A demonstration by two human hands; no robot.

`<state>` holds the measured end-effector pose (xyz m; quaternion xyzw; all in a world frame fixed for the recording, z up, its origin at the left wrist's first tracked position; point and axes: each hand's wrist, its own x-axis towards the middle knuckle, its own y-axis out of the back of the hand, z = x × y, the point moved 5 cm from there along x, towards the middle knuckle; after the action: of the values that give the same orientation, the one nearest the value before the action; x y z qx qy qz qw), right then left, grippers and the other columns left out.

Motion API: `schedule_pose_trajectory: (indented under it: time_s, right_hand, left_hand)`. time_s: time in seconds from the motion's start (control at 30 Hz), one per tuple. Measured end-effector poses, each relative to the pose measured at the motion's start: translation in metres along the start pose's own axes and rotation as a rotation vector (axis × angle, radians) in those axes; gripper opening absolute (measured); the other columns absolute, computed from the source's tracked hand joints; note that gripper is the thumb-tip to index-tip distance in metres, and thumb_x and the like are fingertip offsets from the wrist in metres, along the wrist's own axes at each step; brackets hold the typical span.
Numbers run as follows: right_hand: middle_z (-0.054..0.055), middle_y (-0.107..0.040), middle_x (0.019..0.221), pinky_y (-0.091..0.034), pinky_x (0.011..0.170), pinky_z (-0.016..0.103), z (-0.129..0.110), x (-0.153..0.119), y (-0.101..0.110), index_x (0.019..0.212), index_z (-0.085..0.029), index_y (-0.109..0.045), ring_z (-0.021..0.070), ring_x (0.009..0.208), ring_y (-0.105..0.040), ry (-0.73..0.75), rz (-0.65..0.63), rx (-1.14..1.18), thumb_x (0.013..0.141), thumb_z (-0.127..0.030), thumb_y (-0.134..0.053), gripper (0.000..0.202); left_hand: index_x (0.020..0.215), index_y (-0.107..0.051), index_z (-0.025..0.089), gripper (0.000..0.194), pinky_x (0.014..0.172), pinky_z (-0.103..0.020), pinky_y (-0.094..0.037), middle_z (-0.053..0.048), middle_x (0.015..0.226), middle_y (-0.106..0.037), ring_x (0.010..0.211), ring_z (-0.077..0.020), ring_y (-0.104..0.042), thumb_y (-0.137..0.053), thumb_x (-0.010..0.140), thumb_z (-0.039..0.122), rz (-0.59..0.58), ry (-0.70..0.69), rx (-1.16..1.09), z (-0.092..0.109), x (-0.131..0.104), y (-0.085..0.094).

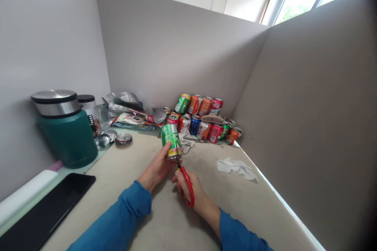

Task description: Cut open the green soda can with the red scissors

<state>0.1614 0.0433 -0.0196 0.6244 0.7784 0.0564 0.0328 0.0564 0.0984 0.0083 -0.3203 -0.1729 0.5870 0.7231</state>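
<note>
A green and yellow drink can point(169, 136) is gripped in my left hand point(160, 164), held up over the middle of the table with its bottom end tipped toward me. My right hand point(191, 190) is closed round the red handles of a pair of scissors point(188, 188). The scissor blades point away from me and lie against the can's near side, close to its lower rim. Whether a blade is inside the metal, I cannot tell. My left fingers are partly hidden behind the can.
Several drink cans point(204, 130) are stacked at the back, with foil pieces point(123, 102) and packets point(134, 119) to their left. At left stand a green flask point(66, 133), can ends point(123, 139) and a black tablet-like slab point(47, 208). A white tissue point(237, 168) lies at right, by grey partitions point(176, 43).
</note>
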Motion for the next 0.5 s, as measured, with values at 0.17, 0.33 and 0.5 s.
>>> schedule_pose_trajectory:
  time_s: [0.17,0.33,0.5]
  right_hand:
    - [-0.008,-0.041,0.051,-0.03,0.04,0.021,0.0016,-0.0004,-0.0001,0.079,-0.018,-0.057,0.0081,0.041,-0.039,0.022,0.014,0.004,0.08,-0.079,-0.048,0.062]
    - [-0.007,-0.042,0.051,-0.029,0.039,0.021,-0.0036,-0.0043,-0.0016,0.079,-0.018,-0.058,0.0082,0.04,-0.039,0.005,0.009,-0.024,0.083,-0.077,-0.048,0.059]
    - [-0.007,-0.041,0.052,-0.028,0.039,0.02,-0.0028,-0.0046,-0.0006,0.079,-0.018,-0.057,0.0077,0.041,-0.038,0.01,0.018,-0.021,0.083,-0.075,-0.05,0.058]
  left_hand:
    - [0.094,-0.068,0.011,0.033,0.067,-0.031,-0.056,-0.009,0.087,-0.071,0.068,-0.0169,-0.065,-0.056,0.092,0.041,-0.002,0.018,-0.04,-0.0021,0.0,-0.0016]
    - [0.1,-0.068,0.014,0.027,0.069,-0.029,-0.055,-0.009,0.089,-0.072,0.072,-0.0183,-0.067,-0.066,0.086,0.037,-0.011,-0.118,-0.018,0.0046,0.0028,0.0028]
    - [0.094,-0.069,0.012,0.035,0.067,-0.03,-0.054,-0.01,0.087,-0.071,0.067,-0.0178,-0.065,-0.063,0.087,0.045,-0.01,-0.011,-0.06,-0.003,-0.0013,-0.0006]
